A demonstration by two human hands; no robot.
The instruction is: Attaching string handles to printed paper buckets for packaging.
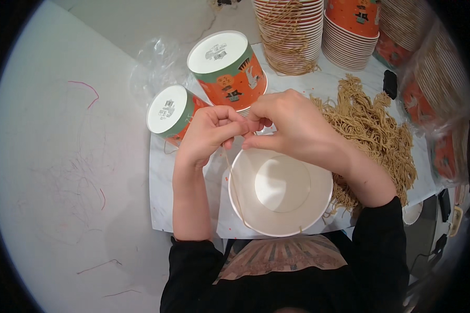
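An open white paper bucket (pixel 310 208) stands in front of me, its inside facing up. Above its far left rim my left hand (pixel 206 130) and my right hand (pixel 292 122) meet, fingertips pinched close together. A thin tan cord (pixel 233 180) hangs from the fingers of my left hand and runs along the bucket's left side toward its near rim. A short bit of cord also shows at the near rim. Both hands are closed at the cord; the fingers hide the part between them.
Two orange and green buckets (pixel 230 86) (pixel 175 112) stand upside down beyond my hands. A heap of tan cords (pixel 378 141) lies to the right. Stacked buckets (pixel 290 36) rise at the back, some in clear plastic. A black object (pixel 390 83) lies near them. A marked white wall (pixel 73 156) borders the left.
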